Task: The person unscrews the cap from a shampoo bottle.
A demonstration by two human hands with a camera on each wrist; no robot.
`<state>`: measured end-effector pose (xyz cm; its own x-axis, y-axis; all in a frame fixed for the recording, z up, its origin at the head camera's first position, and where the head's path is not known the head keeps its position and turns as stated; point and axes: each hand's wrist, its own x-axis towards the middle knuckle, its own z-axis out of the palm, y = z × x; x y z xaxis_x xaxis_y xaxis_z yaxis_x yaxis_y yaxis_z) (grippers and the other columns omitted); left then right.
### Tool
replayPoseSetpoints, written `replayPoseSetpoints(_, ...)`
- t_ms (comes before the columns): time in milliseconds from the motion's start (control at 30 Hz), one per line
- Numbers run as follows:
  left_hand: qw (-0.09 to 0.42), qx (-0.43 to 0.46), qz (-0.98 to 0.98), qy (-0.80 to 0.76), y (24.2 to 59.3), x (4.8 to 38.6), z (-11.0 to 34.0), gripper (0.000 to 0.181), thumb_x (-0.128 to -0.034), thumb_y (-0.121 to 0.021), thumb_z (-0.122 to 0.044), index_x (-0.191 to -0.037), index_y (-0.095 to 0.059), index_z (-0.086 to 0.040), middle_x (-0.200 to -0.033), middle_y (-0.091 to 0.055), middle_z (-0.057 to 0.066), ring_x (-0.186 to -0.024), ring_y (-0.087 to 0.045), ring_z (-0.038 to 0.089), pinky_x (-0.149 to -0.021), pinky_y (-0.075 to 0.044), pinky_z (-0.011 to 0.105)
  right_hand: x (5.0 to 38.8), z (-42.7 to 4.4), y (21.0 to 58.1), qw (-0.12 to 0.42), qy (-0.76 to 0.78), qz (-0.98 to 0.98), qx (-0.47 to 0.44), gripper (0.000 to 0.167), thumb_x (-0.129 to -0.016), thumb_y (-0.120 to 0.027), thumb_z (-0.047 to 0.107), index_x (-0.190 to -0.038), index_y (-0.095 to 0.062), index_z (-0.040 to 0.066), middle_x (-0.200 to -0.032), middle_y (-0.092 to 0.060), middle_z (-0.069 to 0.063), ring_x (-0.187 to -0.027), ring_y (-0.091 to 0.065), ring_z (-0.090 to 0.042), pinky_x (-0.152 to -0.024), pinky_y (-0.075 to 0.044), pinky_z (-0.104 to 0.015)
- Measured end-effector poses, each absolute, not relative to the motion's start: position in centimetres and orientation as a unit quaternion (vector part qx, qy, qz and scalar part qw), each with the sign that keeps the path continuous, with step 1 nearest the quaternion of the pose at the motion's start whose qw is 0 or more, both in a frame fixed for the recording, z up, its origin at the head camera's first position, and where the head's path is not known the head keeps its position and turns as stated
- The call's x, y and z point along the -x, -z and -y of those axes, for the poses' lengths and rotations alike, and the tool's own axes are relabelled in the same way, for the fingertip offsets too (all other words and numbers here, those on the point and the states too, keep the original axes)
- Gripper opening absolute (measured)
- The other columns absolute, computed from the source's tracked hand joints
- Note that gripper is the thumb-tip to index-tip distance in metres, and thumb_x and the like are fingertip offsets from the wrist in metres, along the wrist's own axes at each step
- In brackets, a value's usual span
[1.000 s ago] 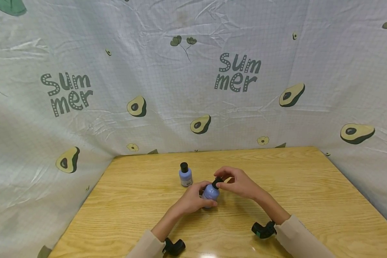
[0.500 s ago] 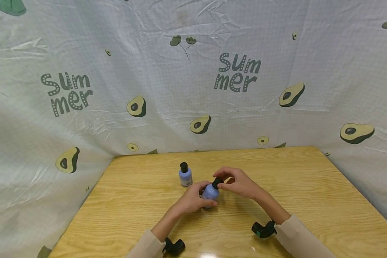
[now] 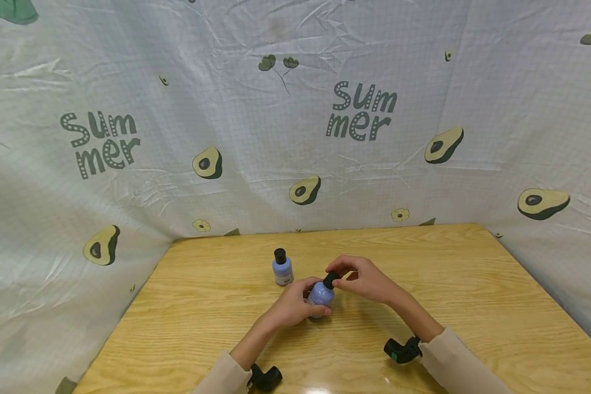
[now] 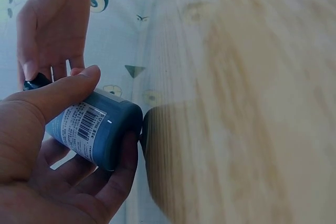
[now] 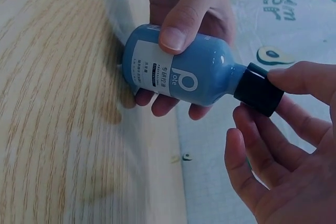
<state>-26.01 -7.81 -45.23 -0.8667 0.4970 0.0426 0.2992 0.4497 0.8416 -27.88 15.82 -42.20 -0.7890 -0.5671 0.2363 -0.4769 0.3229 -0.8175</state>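
Note:
A small blue-purple bottle (image 3: 320, 294) with a white label tilts to the right between the two hands. My left hand (image 3: 291, 306) grips its body, thumb on the near side and fingers round the far side. In the left wrist view a barcode label (image 4: 86, 129) shows near the bottle's base. My right hand (image 3: 361, 278) pinches the black cap (image 5: 259, 88) between thumb and fingers. The cap sits on the bottle's neck. A second bottle (image 3: 282, 271) of the same kind, black-capped, stands upright just behind the left hand.
The wooden table (image 3: 202, 295) reaches back to a pale printed curtain (image 3: 256, 137), which also hangs along both sides. Black wrist cameras (image 3: 266, 377) sit below each forearm, close over the tabletop.
The right hand's fingers have shifted very slightly on the cap, which leans a touch more to the left. The left hand and the standing bottle stay in place.

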Motion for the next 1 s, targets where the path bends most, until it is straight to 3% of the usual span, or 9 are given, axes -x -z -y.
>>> replayPoseSetpoints(267,0.103,-0.239,-0.846,-0.465,45.23,26.01,7.88,0.058,-0.0875,-0.084,-0.023,-0.140,-0.062,-0.010,-0.126,-0.070,0.008,-0.109,-0.065,0.020,-0.088,-0.055,0.037,27.83,-15.74,42.00,0.045,0.473,-0.821,0.315,0.030,-0.100,-0.069,0.026,-0.122,-0.069,0.004,-0.110,-0.071,-0.007,-0.096,-0.064,-0.013,-0.082,-0.055,-0.029)
replayPoseSetpoints(567,0.100,-0.238,-0.848,-0.463,45.31,26.10,7.81,0.055,-0.0863,-0.085,-0.024,-0.136,-0.064,-0.010,-0.122,-0.071,0.006,-0.106,-0.065,0.018,-0.086,-0.054,0.036,27.83,-15.78,42.13,0.053,0.477,-0.813,0.329,0.026,-0.099,-0.070,0.018,-0.122,-0.068,0.007,-0.115,-0.070,-0.011,-0.099,-0.064,-0.014,-0.084,-0.056,-0.029)
replayPoseSetpoints(800,0.104,-0.238,-0.847,-0.464,45.23,25.98,7.85,0.058,-0.0868,-0.085,-0.024,-0.138,-0.063,-0.010,-0.125,-0.070,0.007,-0.107,-0.065,0.018,-0.088,-0.055,0.036,27.88,-15.69,42.40,0.042,0.469,-0.823,0.319,0.032,-0.100,-0.069,0.024,-0.122,-0.067,0.002,-0.113,-0.070,-0.008,-0.096,-0.063,-0.013,-0.084,-0.054,-0.031)
replayPoseSetpoints(1000,0.107,-0.237,-0.845,-0.468,45.11,25.99,7.83,0.059,-0.0867,-0.085,-0.025,-0.140,-0.062,-0.012,-0.125,-0.070,0.006,-0.106,-0.065,0.016,-0.087,-0.054,0.033,27.98,-15.74,42.51,0.042,0.472,-0.821,0.319,0.024,-0.101,-0.069,0.023,-0.119,-0.070,0.007,-0.109,-0.071,-0.007,-0.094,-0.063,-0.010,-0.081,-0.055,-0.030)
